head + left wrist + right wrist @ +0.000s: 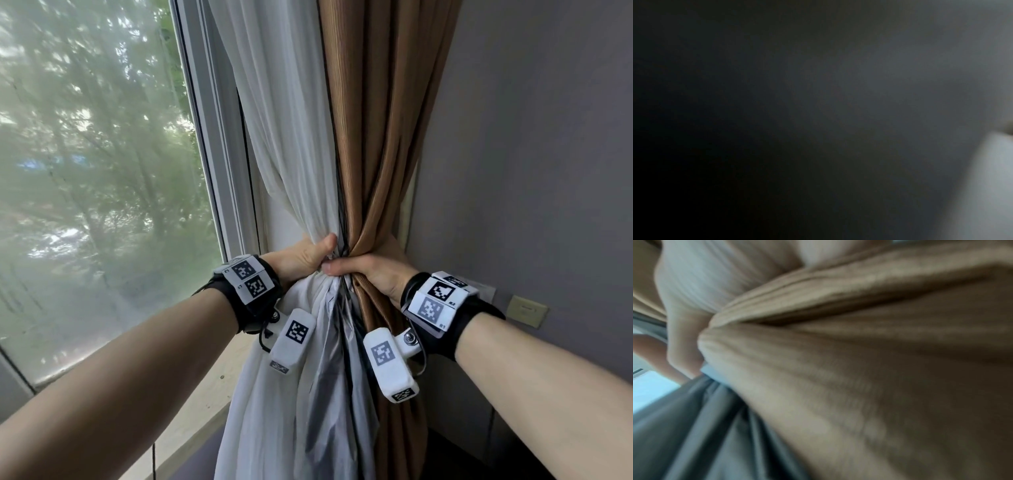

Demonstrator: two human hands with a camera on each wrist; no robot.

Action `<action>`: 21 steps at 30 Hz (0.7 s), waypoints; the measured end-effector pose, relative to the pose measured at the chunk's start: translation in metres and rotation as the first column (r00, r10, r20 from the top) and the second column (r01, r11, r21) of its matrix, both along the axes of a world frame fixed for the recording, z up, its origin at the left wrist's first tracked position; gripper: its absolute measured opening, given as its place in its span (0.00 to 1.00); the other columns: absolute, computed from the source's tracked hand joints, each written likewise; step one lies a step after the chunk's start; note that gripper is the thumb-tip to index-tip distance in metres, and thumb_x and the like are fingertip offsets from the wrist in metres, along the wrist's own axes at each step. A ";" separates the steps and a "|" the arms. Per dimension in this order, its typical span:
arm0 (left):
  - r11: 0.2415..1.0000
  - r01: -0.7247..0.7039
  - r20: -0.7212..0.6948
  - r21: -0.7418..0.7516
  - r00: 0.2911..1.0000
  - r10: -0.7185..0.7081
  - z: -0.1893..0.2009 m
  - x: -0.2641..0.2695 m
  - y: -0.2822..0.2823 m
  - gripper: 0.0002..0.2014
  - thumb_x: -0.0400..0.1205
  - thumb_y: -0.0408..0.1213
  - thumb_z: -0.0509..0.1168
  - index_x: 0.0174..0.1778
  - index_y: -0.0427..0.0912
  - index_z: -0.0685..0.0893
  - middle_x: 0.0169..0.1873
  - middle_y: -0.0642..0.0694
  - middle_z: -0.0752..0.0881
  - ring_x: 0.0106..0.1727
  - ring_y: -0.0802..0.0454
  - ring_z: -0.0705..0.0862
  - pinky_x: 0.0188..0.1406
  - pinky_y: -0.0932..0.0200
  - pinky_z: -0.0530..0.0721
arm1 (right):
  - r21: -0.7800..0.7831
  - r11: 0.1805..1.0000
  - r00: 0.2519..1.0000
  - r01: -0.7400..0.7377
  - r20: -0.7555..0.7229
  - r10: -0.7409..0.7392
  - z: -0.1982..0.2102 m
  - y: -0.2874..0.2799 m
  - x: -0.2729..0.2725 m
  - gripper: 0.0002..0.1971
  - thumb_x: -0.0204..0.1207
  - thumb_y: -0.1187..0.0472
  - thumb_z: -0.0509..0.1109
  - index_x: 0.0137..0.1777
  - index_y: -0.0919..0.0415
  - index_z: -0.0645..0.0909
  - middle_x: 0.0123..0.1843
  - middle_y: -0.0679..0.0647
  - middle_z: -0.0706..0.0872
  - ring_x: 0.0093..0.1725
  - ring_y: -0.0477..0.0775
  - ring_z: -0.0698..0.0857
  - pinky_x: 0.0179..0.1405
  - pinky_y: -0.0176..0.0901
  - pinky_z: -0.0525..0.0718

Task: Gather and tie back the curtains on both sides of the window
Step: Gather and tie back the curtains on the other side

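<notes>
The head view looks forward and down from close range at the window [102, 171] corner, where both hands meet on the gathered curtains [342, 192]. The left wrist view is pressed against fabric and shows only dark blur. The right wrist view sits close against the brown curtain [859, 369], sharing it with the head view.

We wear a black band [251, 301] on the left wrist and another [442, 325] on the right, each topped with white plates printed with black square codes. A white coded camera block [293, 337] hangs from each on a screwed bracket, with thin black cables looping beside.
</notes>
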State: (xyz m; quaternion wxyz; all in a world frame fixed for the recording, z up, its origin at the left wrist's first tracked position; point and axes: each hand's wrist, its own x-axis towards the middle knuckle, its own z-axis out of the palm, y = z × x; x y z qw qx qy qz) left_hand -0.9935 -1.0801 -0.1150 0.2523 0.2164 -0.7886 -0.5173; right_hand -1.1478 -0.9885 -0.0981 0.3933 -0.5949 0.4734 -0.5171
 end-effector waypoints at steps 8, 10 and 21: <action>0.999 0.030 0.059 -0.015 0.998 -0.029 0.010 -0.009 -0.001 0.67 0.58 0.86 0.68 0.83 0.39 0.69 0.81 0.37 0.76 0.82 0.44 0.76 0.81 0.54 0.76 | -0.016 0.999 0.999 0.044 -0.003 -0.044 -0.004 -0.003 -0.011 0.16 0.65 0.75 0.86 0.42 0.53 0.90 0.36 0.42 0.94 0.39 0.35 0.92 0.43 0.24 0.85; 0.999 0.016 0.066 -0.035 0.998 -0.014 0.010 -0.009 -0.003 0.69 0.57 0.87 0.67 0.84 0.36 0.69 0.80 0.36 0.77 0.81 0.43 0.77 0.81 0.53 0.76 | -0.007 0.999 0.999 0.038 -0.013 -0.038 -0.003 -0.004 -0.011 0.15 0.63 0.72 0.88 0.44 0.54 0.91 0.40 0.45 0.95 0.43 0.39 0.94 0.47 0.28 0.87; 0.982 -0.104 0.276 -0.159 0.950 0.145 0.038 0.005 0.021 0.37 0.90 0.58 0.56 0.86 0.33 0.65 0.73 0.50 0.74 0.75 0.57 0.72 0.53 0.91 0.67 | -0.054 0.989 0.987 0.139 -0.072 -0.143 -0.003 -0.007 0.004 0.16 0.54 0.63 0.91 0.41 0.51 0.92 0.47 0.49 0.97 0.51 0.48 0.95 0.62 0.47 0.90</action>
